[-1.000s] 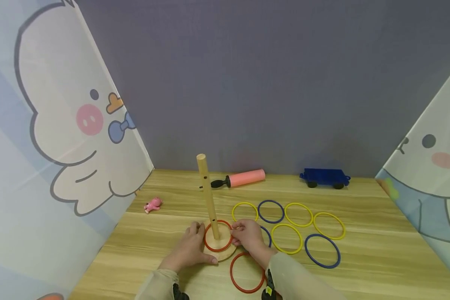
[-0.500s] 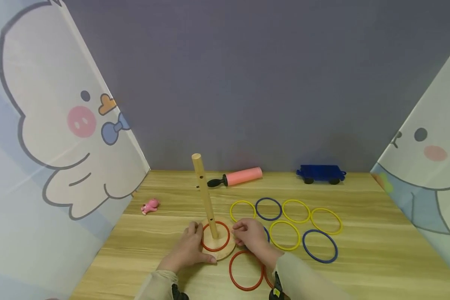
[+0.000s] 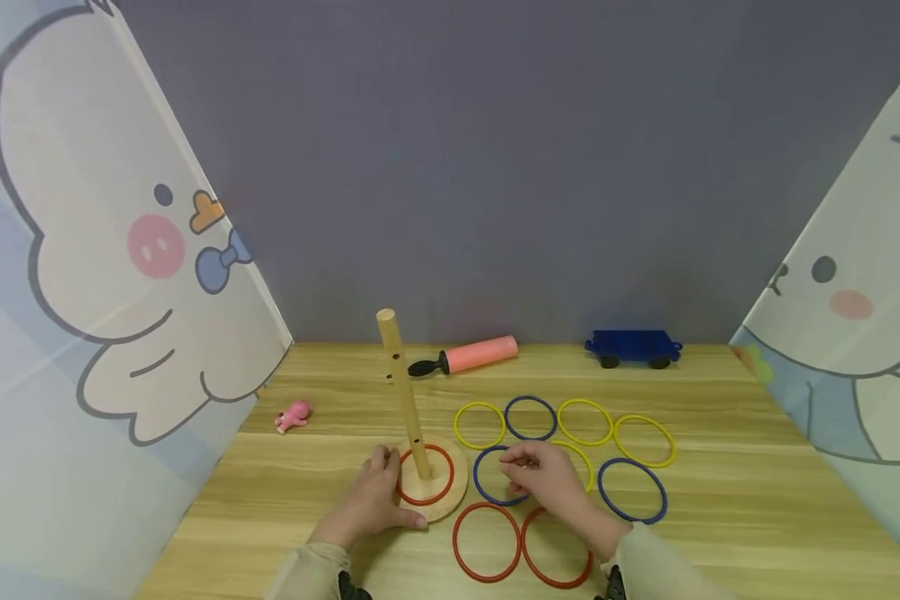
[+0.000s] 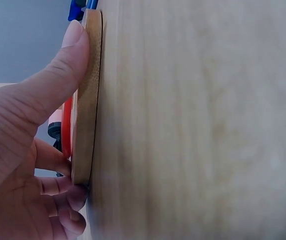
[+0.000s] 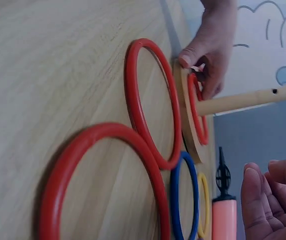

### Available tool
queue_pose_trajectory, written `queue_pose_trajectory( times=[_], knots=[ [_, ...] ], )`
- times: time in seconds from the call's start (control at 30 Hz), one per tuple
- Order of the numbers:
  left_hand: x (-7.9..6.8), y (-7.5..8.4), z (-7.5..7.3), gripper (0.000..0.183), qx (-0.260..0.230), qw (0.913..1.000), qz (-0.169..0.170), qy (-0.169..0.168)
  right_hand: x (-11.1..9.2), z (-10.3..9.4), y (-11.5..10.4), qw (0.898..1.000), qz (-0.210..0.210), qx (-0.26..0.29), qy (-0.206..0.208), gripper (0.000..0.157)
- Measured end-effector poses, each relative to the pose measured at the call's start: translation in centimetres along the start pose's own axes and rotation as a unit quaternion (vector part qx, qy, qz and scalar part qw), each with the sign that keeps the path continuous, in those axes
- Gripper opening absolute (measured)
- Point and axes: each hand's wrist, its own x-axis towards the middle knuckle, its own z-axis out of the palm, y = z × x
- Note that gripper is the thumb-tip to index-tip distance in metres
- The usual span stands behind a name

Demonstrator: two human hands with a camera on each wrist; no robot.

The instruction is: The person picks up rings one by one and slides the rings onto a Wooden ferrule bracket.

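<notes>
A wooden ring-toss stand has a round base (image 3: pixel 459 471) and an upright post (image 3: pixel 405 392). One red ring (image 3: pixel 426 504) lies flat on that base, around the post. My left hand (image 3: pixel 375 496) grips the base's near-left edge; in the left wrist view the thumb presses the rim (image 4: pixel 89 115) and the fingers lie farther along it. Above a blue ring (image 3: pixel 475 473), right of the stand, hovers my right hand (image 3: pixel 551 479). Its fingers are loosely bent with nothing between them, as the right wrist view shows. Two more red rings (image 3: pixel 453 542) lie in front of it.
Yellow rings (image 3: pixel 481 404) and further blue rings (image 3: pixel 531 397) lie flat on the table (image 3: pixel 217 508) to the right. Toward the back wall are a pink hand pump (image 3: pixel 482 355) and a blue toy wagon (image 3: pixel 633 347). A small pink figurine (image 3: pixel 294 416) lies at left.
My right hand let go of the red ring on the base and moved right, away from the stand. My left hand stays on the base. The head view has shifted slightly.
</notes>
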Motion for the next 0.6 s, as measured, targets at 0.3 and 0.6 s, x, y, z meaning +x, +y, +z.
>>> queue_pose_trajectory(
  times=[0.3, 0.6],
  knots=[
    [0.2, -0.1, 0.2, 0.126, -0.001, 1.0000, 0.001, 0.002, -2.2, -3.2, 0.8, 1.000, 0.016, 0.001, -0.018, 0.020],
    [0.1, -0.1, 0.1, 0.127, -0.005, 1.0000, 0.003, 0.003, -4.1, -5.8, 1.9, 1.000, 0.013, -0.019, -0.015, 0.021]
  ],
)
